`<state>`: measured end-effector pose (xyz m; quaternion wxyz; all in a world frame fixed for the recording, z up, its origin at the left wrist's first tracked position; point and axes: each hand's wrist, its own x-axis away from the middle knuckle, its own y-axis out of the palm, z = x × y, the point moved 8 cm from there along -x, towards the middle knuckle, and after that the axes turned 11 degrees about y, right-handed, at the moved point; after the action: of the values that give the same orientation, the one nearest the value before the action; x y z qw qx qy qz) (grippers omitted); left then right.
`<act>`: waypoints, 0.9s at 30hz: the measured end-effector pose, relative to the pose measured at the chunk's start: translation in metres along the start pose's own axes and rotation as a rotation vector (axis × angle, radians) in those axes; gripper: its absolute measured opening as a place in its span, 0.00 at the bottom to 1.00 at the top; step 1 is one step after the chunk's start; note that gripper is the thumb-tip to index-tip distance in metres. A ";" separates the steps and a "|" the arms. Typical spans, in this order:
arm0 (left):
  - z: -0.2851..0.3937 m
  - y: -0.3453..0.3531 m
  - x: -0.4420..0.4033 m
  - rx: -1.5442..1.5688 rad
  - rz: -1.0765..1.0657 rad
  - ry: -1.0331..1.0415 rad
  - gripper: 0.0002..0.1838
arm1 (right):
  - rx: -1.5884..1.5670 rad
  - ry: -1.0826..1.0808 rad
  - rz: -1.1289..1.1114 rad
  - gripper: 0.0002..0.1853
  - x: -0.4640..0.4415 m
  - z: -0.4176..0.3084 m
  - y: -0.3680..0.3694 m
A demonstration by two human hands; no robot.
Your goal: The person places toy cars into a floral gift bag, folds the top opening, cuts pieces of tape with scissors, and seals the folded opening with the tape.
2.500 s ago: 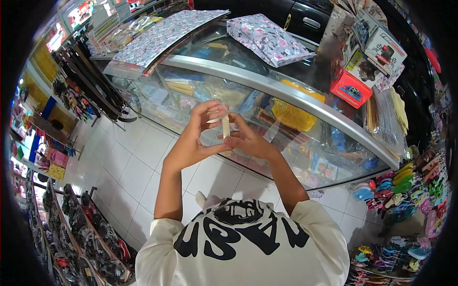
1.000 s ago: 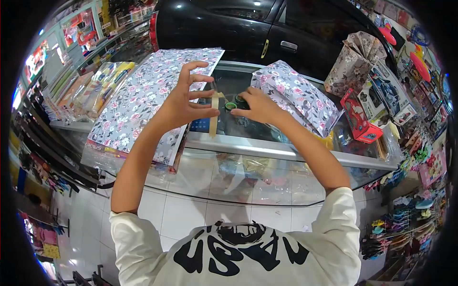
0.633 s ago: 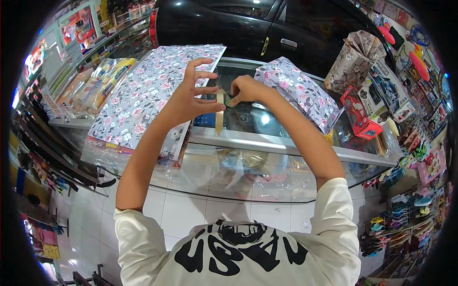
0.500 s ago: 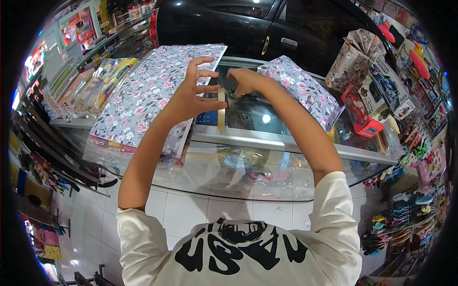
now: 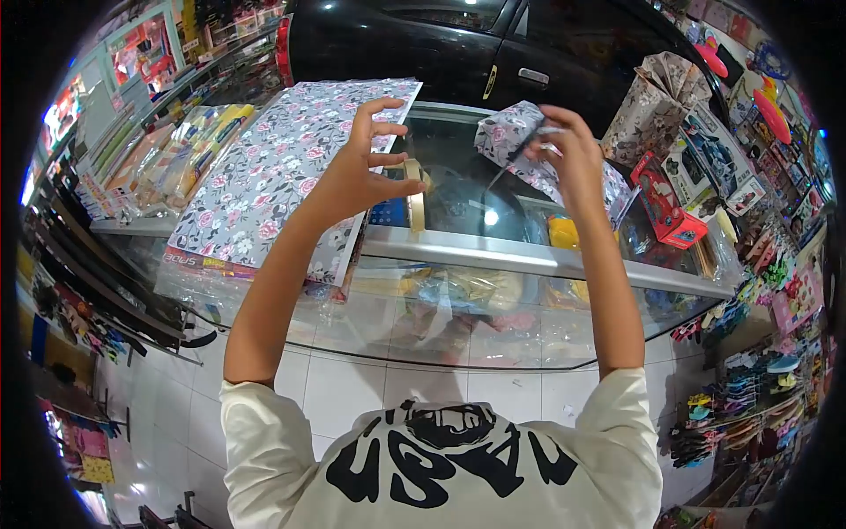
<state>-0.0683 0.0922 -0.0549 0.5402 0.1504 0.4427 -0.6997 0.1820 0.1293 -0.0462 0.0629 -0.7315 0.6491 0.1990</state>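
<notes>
Grip of the right hand (image 5: 573, 163) is closed on a dark tool (image 5: 527, 148), whose slim, pale tip is pointed down toward the near left; fine detail is lost to blur. By the left hand (image 5: 357, 181) the fingers are curved in a wide C, spread apart from the thumb, and the thumb is laid across a narrow beige band (image 5: 417, 204), seen edge-on. Whether the band is actually gripped cannot be told.

Both hands are held above a glass-topped worktop (image 5: 458, 203) edged in silvery metal. To the left, a large floral sheet (image 5: 264, 176) is laid over a stack of packaged goods, its right portion partly covered by the left hand. A wrapped floral parcel (image 5: 507, 132) is placed behind the dark tool and partly hidden by the right hand. Farther right, a red box (image 5: 663, 207) is set beside a boxed toy (image 5: 716, 163), and an upright floral bag (image 5: 652, 110) is stood behind them. Something yellow (image 5: 562, 232) is seen through the glass, below the right hand.
</notes>
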 end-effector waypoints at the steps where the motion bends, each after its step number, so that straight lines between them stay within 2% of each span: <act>1: -0.002 0.000 0.001 0.020 -0.013 -0.052 0.49 | -0.078 0.037 0.033 0.12 0.015 0.003 -0.015; 3: -0.002 0.001 0.001 0.064 -0.035 -0.154 0.48 | 0.106 0.079 0.135 0.12 0.043 0.011 -0.036; 4: -0.001 0.003 0.000 0.012 -0.049 -0.114 0.48 | 0.200 0.098 0.185 0.12 0.056 0.016 -0.048; 7: -0.001 0.002 -0.002 -0.081 -0.057 -0.048 0.46 | 0.360 0.054 -0.007 0.13 0.079 0.039 -0.065; 11: -0.001 0.001 -0.004 -0.064 -0.067 0.023 0.41 | 0.634 0.198 -0.006 0.12 0.087 0.056 -0.073; 14: 0.002 -0.002 -0.004 -0.081 -0.086 -0.029 0.41 | 1.028 0.049 0.003 0.11 0.088 0.028 -0.046; 21: 0.021 -0.005 -0.001 -0.181 -0.057 0.044 0.42 | 1.251 0.148 -0.148 0.15 0.076 0.033 -0.029; 24: 0.020 -0.004 0.001 -0.183 -0.064 0.018 0.44 | 1.329 0.098 -0.259 0.16 0.080 0.031 -0.018; 27: 0.022 -0.001 0.004 -0.222 -0.067 0.004 0.47 | 1.428 0.024 -0.275 0.16 0.081 0.030 -0.015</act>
<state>-0.0647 0.0726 -0.0449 0.5291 0.0761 0.5232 -0.6637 0.1966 0.0668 -0.1068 0.5425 -0.5892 0.5233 -0.2911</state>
